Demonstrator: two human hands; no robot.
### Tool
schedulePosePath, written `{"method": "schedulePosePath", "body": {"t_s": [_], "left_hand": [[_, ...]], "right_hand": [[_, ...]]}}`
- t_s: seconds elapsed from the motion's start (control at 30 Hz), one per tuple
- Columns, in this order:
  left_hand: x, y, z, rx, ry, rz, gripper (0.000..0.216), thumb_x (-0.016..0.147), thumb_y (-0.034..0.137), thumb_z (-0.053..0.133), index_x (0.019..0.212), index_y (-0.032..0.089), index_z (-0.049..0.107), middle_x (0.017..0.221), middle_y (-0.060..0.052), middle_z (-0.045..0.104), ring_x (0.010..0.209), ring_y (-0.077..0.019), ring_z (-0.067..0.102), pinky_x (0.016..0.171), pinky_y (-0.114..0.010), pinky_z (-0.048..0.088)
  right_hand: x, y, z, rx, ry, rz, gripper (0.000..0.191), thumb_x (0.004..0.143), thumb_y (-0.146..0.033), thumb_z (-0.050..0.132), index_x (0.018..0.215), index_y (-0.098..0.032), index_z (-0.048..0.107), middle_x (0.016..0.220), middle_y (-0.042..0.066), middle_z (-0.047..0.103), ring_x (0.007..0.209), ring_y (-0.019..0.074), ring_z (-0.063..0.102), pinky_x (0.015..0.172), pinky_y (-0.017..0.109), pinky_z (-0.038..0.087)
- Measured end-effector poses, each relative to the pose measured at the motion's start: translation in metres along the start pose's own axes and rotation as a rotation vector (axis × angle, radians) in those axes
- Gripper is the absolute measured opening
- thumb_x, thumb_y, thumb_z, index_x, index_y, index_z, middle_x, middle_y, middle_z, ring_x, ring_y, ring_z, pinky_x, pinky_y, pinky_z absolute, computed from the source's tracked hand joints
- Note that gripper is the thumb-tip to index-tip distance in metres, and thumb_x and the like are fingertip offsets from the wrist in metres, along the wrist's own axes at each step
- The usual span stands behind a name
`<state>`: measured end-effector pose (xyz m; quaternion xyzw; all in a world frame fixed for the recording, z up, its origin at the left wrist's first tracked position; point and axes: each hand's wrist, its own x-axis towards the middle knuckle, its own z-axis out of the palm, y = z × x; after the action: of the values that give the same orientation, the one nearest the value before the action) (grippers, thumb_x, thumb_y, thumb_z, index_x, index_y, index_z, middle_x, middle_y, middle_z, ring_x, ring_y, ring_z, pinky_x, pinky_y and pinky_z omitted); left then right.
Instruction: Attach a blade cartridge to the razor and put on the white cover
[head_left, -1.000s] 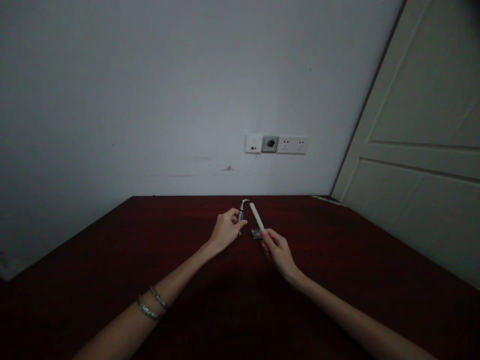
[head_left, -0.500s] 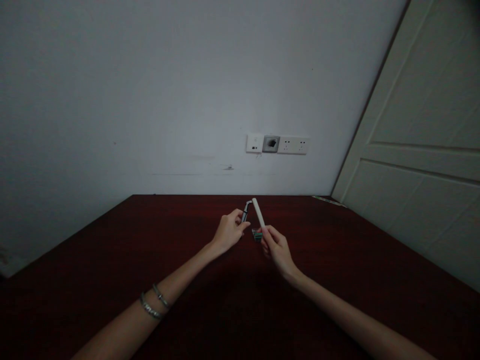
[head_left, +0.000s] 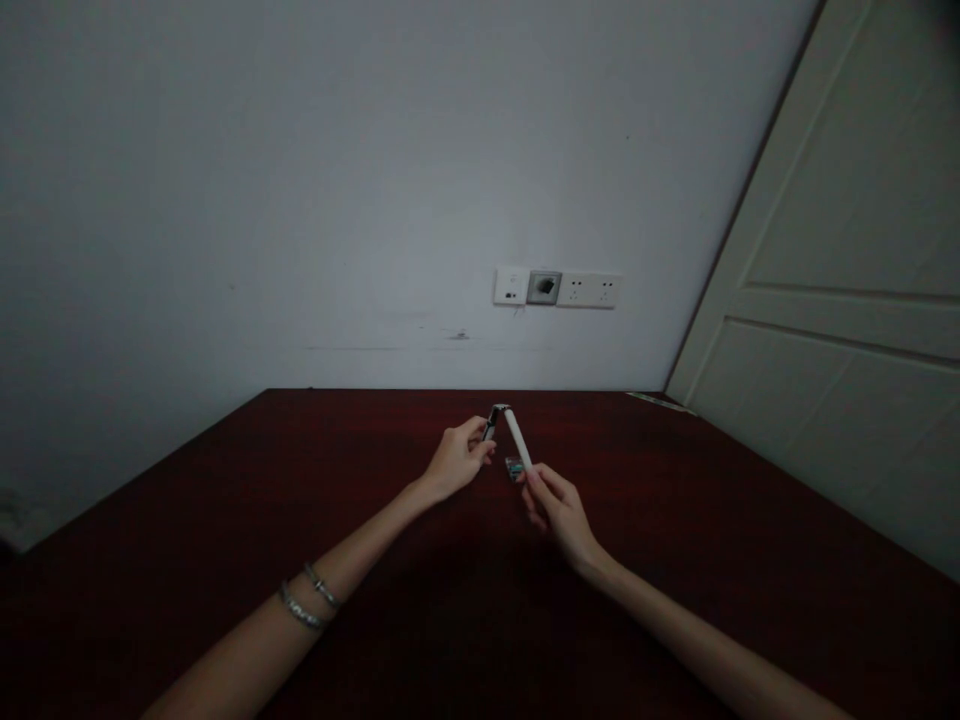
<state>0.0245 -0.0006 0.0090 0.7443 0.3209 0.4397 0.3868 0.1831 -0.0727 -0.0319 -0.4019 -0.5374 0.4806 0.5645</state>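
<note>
On my feed, the left hand [head_left: 457, 460] grips a tool [head_left: 490, 428]; the right hand [head_left: 559, 508] pinches the near end of a stick [head_left: 518, 440] over the table [head_left: 360, 450]. The stick slants away and leftward, far end by the tool's tip; I can't confirm contact.

The slim stick [head_left: 517, 438] at the centre is plain white; the tool [head_left: 491, 422] to its left mixes black with silvery grey. A small object [head_left: 513, 466] near the stick shows teal-green and pale patches. The table [head_left: 337, 450] is deep red-brown, darkening almost to black at the near side. The two bracelets [head_left: 300, 607], near left, are silver. The far wall [head_left: 337, 150] is pale grey with dark smudges, the door [head_left: 847, 230] at right greyish cream.
</note>
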Motion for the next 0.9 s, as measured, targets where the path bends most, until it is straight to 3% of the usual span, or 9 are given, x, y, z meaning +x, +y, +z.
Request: {"method": "schedulePosePath", "body": {"t_s": [0.13,0.23,0.33,0.43,0.63,0.7,0.9], "left_hand": [[0.001,-0.003,-0.009,0.071,-0.026,0.09,0.013,0.08,0.018,0.048,0.091,0.015,0.053,0.075,-0.002,0.061,0.067,-0.0131,0.06,0.067,-0.026,0.047],[0.001,-0.003,-0.013,0.164,-0.007,0.156,0.01,0.081,0.018,0.047,0.087,0.015,0.055,0.075,-0.002,0.061,0.071,-0.0136,0.058,0.071,-0.026,0.045],[0.0,-0.003,-0.015,0.193,-0.01,0.224,0.011,0.083,0.018,0.046,0.089,0.015,0.055,0.082,-0.003,0.061,0.078,-0.0141,0.058,0.074,-0.025,0.043],[0.001,-0.002,-0.017,0.201,-0.021,0.27,0.013,0.084,0.019,0.046,0.092,0.015,0.055,0.088,-0.004,0.061,0.083,-0.0145,0.057,0.077,-0.024,0.043],[0.002,-0.005,-0.025,0.251,-0.035,0.249,0.012,0.084,0.018,0.044,0.09,0.015,0.055,0.08,-0.002,0.06,0.077,-0.0132,0.057,0.074,-0.024,0.042],[0.002,-0.007,-0.025,0.261,-0.024,0.252,0.012,0.084,0.017,0.044,0.089,0.015,0.055,0.079,-0.001,0.059,0.076,-0.0129,0.056,0.073,-0.023,0.042],[0.0,-0.01,-0.023,0.286,-0.064,0.278,0.014,0.084,0.017,0.044,0.094,0.016,0.054,0.085,-0.003,0.06,0.079,-0.0134,0.056,0.074,-0.023,0.041]], "right_hand": [[0.005,-0.02,-0.017,-0.22,0.004,-0.166,0.03,0.082,-0.044,0.051,0.078,-0.016,0.06,0.055,-0.003,0.045,0.042,0.0065,0.038,0.038,0.02,0.027],[0.013,-0.042,-0.025,-0.433,-0.036,-0.319,0.027,0.083,-0.039,0.051,0.078,-0.016,0.064,0.068,0.003,0.059,0.061,0.013,0.053,0.055,0.024,0.041],[0.021,-0.056,-0.024,-0.611,-0.107,-0.434,0.026,0.083,-0.037,0.051,0.077,-0.016,0.066,0.074,0.004,0.065,0.068,0.0158,0.057,0.064,0.026,0.043],[0.027,-0.053,-0.027,-0.718,-0.121,-0.506,0.026,0.083,-0.037,0.051,0.078,-0.016,0.067,0.072,0.004,0.066,0.065,0.0156,0.059,0.062,0.025,0.044],[0.03,-0.03,-0.058,-0.817,0.038,-0.578,0.027,0.083,-0.037,0.051,0.078,-0.016,0.067,0.072,0.005,0.068,0.064,0.0175,0.062,0.06,0.026,0.046],[0.027,-0.028,-0.057,-0.819,0.063,-0.601,0.026,0.083,-0.036,0.051,0.077,-0.016,0.067,0.073,0.005,0.069,0.064,0.0176,0.062,0.06,0.026,0.047],[0.026,-0.03,-0.041,-0.813,-0.024,-0.653,0.021,0.083,-0.032,0.052,0.08,-0.017,0.067,0.075,0.005,0.069,0.068,0.0169,0.064,0.065,0.026,0.048]]}}
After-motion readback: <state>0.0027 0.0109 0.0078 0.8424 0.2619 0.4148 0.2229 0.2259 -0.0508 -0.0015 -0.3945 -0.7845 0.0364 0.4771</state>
